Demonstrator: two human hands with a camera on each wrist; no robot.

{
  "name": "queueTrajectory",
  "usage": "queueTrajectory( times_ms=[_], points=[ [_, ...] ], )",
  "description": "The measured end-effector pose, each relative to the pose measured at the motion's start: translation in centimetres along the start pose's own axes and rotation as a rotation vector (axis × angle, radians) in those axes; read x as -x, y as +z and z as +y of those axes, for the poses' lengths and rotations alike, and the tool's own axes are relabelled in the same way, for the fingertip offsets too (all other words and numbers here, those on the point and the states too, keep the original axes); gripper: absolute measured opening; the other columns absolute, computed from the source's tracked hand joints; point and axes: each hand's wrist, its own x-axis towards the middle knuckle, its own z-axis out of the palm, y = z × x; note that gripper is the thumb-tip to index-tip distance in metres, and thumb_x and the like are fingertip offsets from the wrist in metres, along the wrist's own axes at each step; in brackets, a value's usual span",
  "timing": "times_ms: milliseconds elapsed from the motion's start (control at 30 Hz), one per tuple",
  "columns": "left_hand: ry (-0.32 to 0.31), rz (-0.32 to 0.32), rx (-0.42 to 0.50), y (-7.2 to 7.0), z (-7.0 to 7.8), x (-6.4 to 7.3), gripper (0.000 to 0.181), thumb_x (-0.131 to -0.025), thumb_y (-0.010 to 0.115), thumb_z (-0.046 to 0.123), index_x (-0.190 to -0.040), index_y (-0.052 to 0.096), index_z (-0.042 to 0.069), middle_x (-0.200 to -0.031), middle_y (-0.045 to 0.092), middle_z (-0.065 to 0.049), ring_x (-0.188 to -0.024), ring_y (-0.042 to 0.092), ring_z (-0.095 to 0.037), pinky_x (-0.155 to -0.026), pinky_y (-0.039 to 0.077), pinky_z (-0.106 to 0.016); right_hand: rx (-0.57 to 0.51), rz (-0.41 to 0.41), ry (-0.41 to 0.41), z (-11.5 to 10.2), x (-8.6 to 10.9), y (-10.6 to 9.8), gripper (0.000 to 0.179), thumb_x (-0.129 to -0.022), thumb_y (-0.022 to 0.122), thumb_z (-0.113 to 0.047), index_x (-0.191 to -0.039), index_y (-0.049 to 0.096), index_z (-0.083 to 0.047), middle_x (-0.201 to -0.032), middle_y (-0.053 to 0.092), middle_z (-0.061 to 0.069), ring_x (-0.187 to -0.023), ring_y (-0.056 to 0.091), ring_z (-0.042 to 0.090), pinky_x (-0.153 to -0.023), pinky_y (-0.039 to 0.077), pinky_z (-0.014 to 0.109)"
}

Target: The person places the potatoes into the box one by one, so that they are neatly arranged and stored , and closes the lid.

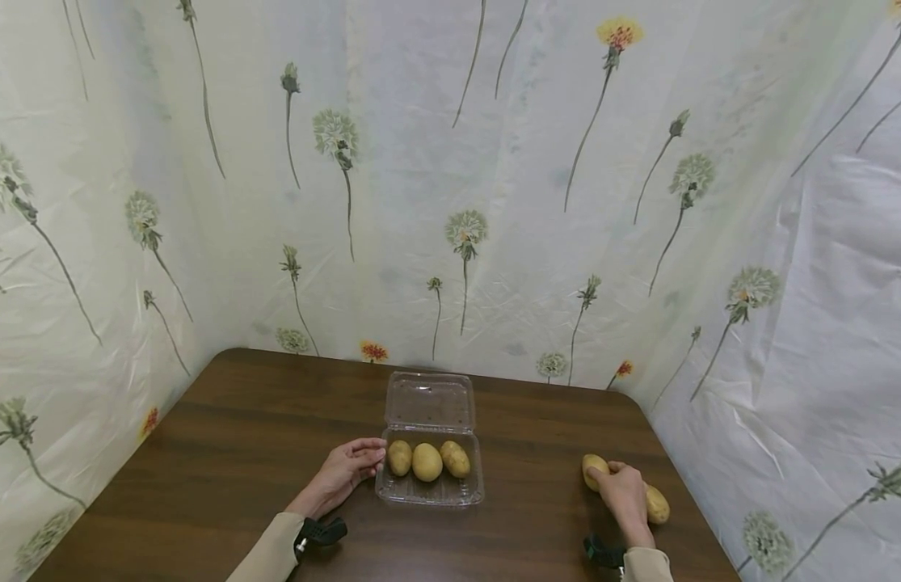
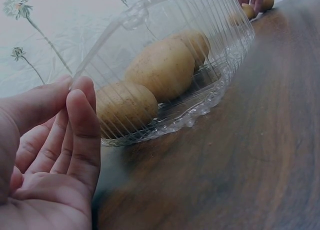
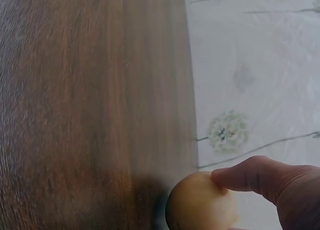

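Observation:
A clear plastic clamshell container point(image 1: 430, 495) lies on the table with its lid point(image 1: 430, 402) folded back. Three potatoes sit in a row inside: a left potato point(image 1: 400, 458), a middle potato point(image 1: 427, 462) and a right potato point(image 1: 456, 459). My left hand point(image 1: 343, 475) pinches the container's left rim between thumb and fingertips, seen closely in the left wrist view. Over at the right side, my right hand point(image 1: 623, 495) grips a potato point(image 1: 594, 471), with the thumb pressed on its skin in the right wrist view. Another potato point(image 1: 657, 505) lies just right of that hand, partly hidden by it.
The brown wooden table point(image 1: 290, 404) has rounded far corners. Behind and on both sides hangs a pale curtain point(image 1: 406, 202) printed with dandelions. The table's right edge runs close to the loose potato.

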Motion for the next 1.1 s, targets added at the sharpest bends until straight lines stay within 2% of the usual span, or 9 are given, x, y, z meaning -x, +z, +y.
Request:
queueTrajectory(
  times_ms=[667, 1100],
  points=[
    [-0.007, 0.002, -0.021, -0.1, 0.1, 0.0, 0.039, -0.094, 0.063, 0.013, -0.127, 0.052, -0.005, -0.091, 0.07, 0.004, -0.079, 0.064, -0.006, -0.071, 0.052, -0.02, 0.019, -0.013, -0.028, -1.8, 0.8, -0.3, 0.06, -0.088, 0.066, -0.034, -0.126, 0.056, 0.011, -0.125, 0.058, 0.031, -0.113, 0.052, 0.05, -0.092, 0.043, 0.055],
    [-0.005, 0.004, -0.013, 0.0, 0.2, 0.0, 0.039, -0.094, 0.062, 0.011, -0.128, 0.052, -0.006, -0.091, 0.069, 0.003, -0.079, 0.064, -0.006, -0.071, 0.052, -0.02, 0.003, -0.038, -0.056, -3.9, 1.5, -0.6, 0.058, -0.087, 0.066, -0.034, -0.126, 0.058, 0.007, -0.119, 0.063, 0.027, -0.106, 0.057, 0.045, -0.085, 0.046, 0.052]
  ],
)
